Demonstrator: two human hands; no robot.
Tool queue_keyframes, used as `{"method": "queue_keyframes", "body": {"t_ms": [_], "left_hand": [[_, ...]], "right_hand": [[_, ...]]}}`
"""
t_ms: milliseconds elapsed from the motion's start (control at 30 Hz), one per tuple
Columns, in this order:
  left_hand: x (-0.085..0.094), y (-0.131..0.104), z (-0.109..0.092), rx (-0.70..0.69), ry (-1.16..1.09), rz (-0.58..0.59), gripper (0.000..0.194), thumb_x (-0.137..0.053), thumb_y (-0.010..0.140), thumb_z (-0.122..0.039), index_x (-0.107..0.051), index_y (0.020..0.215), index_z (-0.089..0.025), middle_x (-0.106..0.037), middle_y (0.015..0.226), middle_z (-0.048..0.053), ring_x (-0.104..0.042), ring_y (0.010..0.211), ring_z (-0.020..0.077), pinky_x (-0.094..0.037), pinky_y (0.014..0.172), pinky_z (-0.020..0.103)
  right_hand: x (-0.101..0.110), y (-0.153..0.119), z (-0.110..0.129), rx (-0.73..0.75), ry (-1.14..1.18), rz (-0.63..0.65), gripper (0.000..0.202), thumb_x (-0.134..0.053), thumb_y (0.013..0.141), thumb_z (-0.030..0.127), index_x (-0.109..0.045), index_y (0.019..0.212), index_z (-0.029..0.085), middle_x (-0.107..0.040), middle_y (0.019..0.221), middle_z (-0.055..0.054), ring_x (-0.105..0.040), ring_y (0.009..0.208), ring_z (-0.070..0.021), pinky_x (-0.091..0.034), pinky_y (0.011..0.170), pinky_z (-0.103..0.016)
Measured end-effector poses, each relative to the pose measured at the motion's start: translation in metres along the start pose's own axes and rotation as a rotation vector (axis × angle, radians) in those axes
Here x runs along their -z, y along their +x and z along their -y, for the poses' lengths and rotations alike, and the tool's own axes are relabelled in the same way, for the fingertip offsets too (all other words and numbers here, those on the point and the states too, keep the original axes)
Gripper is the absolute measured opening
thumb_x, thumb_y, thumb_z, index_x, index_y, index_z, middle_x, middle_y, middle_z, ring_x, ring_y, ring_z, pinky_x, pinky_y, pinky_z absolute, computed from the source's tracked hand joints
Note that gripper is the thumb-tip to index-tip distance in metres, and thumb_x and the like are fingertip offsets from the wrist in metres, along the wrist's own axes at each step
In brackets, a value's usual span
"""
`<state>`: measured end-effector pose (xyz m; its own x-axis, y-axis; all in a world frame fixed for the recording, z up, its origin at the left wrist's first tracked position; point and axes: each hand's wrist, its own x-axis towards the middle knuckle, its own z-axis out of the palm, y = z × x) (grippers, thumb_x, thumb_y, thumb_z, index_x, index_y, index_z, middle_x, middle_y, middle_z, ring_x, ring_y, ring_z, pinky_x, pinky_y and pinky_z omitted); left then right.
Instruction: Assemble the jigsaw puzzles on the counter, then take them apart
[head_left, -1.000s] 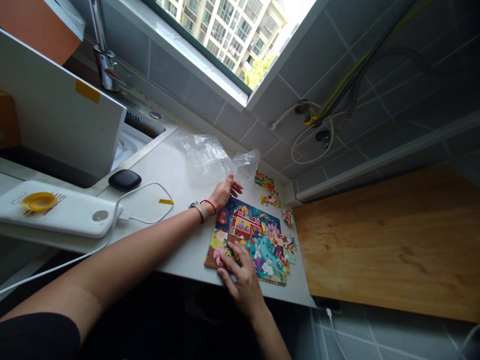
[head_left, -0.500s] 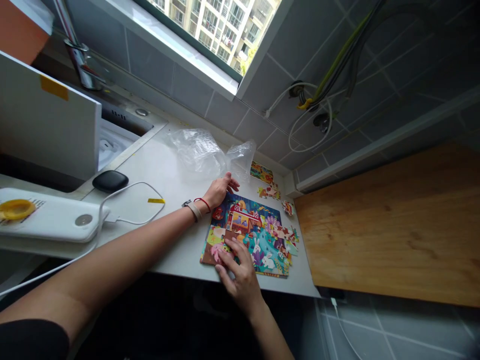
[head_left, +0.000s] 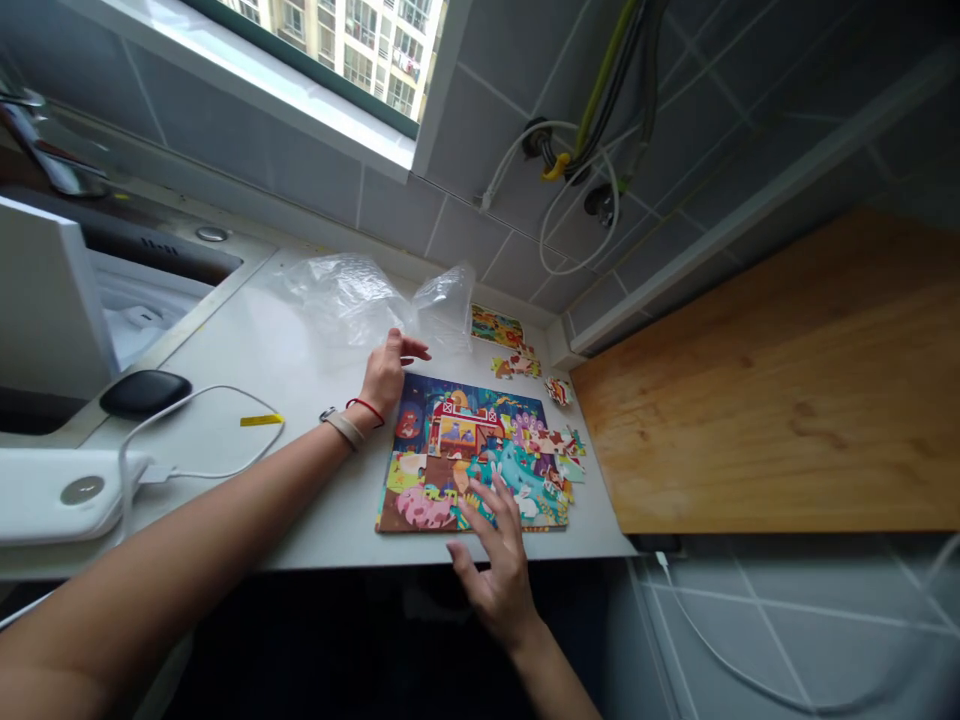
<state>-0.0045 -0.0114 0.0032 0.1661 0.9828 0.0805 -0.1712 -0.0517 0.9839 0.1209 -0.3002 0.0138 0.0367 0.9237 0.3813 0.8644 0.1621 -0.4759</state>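
A colourful jigsaw puzzle [head_left: 457, 440] with a barn, rabbits and a pink pig lies flat near the counter's front edge. My right hand [head_left: 495, 560] is over its lower edge, fingers spread, with nothing held. At the puzzle's upper left corner rests my left hand [head_left: 388, 372], fingers loosely extended and holding nothing. Several loose puzzle pieces [head_left: 517, 362] lie beyond the puzzle's far right corner, beside a small picture card [head_left: 496, 326]. Other pieces [head_left: 562, 455] overlap the puzzle's right edge. A crumpled clear plastic bag [head_left: 352, 290] lies behind my left hand.
On the left are a white power bank [head_left: 45, 500] with a cable, a black rounded object [head_left: 146, 393] and the sink [head_left: 161, 265]. A wooden board [head_left: 765, 400] borders the counter [head_left: 315, 520] on the right. Cables [head_left: 577, 170] hang from the tiled wall.
My right hand has drawn back from the pink pig toward the lower right, its fingers spreading. My left hand stays by the upper left corner. The camera view has shifted right.
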Motion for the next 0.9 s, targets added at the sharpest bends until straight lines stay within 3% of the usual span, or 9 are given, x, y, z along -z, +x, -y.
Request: {"method": "queue_keyframes", "body": {"t_ms": [100, 200, 267, 367, 467, 667, 900], "left_hand": [[0.0, 0.002, 0.004, 0.027, -0.016, -0.008, 0.081, -0.022, 0.093, -0.084, -0.07, 0.086, -0.019, -0.079, 0.092, 0.014, -0.074, 0.1, 0.0292, -0.053, 0.092, 0.043], [-0.002, 0.002, 0.007, 0.041, -0.022, 0.007, 0.08, -0.023, 0.093, -0.083, -0.07, 0.086, -0.019, -0.079, 0.095, 0.013, -0.073, 0.106, 0.0297, -0.052, 0.096, 0.043], [-0.003, 0.001, 0.008, 0.049, -0.038, 0.021, 0.078, -0.026, 0.092, -0.083, -0.071, 0.086, -0.019, -0.079, 0.096, 0.013, -0.072, 0.108, 0.0303, -0.052, 0.097, 0.044], [-0.003, 0.0, 0.007, 0.073, -0.06, 0.053, 0.077, -0.03, 0.091, -0.085, -0.07, 0.086, -0.019, -0.079, 0.096, 0.014, -0.072, 0.11, 0.0317, -0.052, 0.097, 0.045], [-0.002, 0.0, 0.007, 0.08, -0.054, 0.082, 0.077, -0.029, 0.09, -0.085, -0.069, 0.087, -0.02, -0.079, 0.098, 0.014, -0.072, 0.11, 0.0321, -0.053, 0.096, 0.046], [-0.002, 0.001, 0.008, 0.065, 0.01, 0.104, 0.078, -0.024, 0.093, -0.083, -0.068, 0.088, -0.019, -0.078, 0.095, 0.014, -0.074, 0.099, 0.0297, -0.056, 0.089, 0.043], [-0.004, -0.002, 0.009, 0.022, -0.002, 0.135, 0.076, -0.031, 0.091, -0.084, -0.071, 0.083, -0.02, -0.077, 0.084, 0.011, -0.073, 0.089, 0.028, -0.056, 0.087, 0.041]], "right_hand": [[0.025, -0.022, -0.014, -0.187, -0.012, -0.147, 0.029, -0.06, 0.098, 0.028, -0.073, 0.124, 0.029, -0.071, 0.13, -0.011, -0.055, 0.139, -0.0357, -0.045, 0.114, -0.063], [0.046, -0.036, -0.033, -0.383, 0.016, -0.259, 0.023, -0.058, 0.1, 0.034, -0.077, 0.093, 0.025, -0.077, 0.086, -0.006, -0.075, 0.096, -0.0286, -0.044, 0.115, -0.06], [0.055, -0.04, -0.043, -0.486, 0.059, -0.296, 0.03, -0.057, 0.101, 0.04, -0.076, 0.085, 0.023, -0.07, 0.063, 0.0, -0.072, 0.067, -0.022, -0.046, 0.114, -0.057], [0.061, -0.038, -0.051, -0.566, 0.141, -0.299, 0.035, -0.057, 0.1, 0.047, -0.077, 0.085, 0.022, -0.063, 0.053, 0.003, -0.062, 0.049, -0.0174, -0.057, 0.101, -0.049], [0.06, -0.035, -0.053, -0.585, 0.217, -0.269, 0.04, -0.056, 0.1, 0.052, -0.077, 0.084, 0.021, -0.062, 0.053, 0.003, -0.061, 0.048, -0.0173, -0.059, 0.097, -0.047], [0.06, -0.042, -0.052, -0.559, 0.292, -0.239, 0.05, -0.043, 0.105, 0.055, -0.079, 0.091, 0.022, -0.057, 0.05, 0.002, -0.073, 0.068, -0.0233, -0.043, 0.116, -0.056], [0.063, -0.053, -0.055, -0.434, 0.217, -0.112, 0.042, -0.046, 0.105, 0.049, -0.08, 0.098, 0.025, -0.061, 0.054, 0.003, -0.072, 0.071, -0.0227, -0.037, 0.121, -0.057]]}}
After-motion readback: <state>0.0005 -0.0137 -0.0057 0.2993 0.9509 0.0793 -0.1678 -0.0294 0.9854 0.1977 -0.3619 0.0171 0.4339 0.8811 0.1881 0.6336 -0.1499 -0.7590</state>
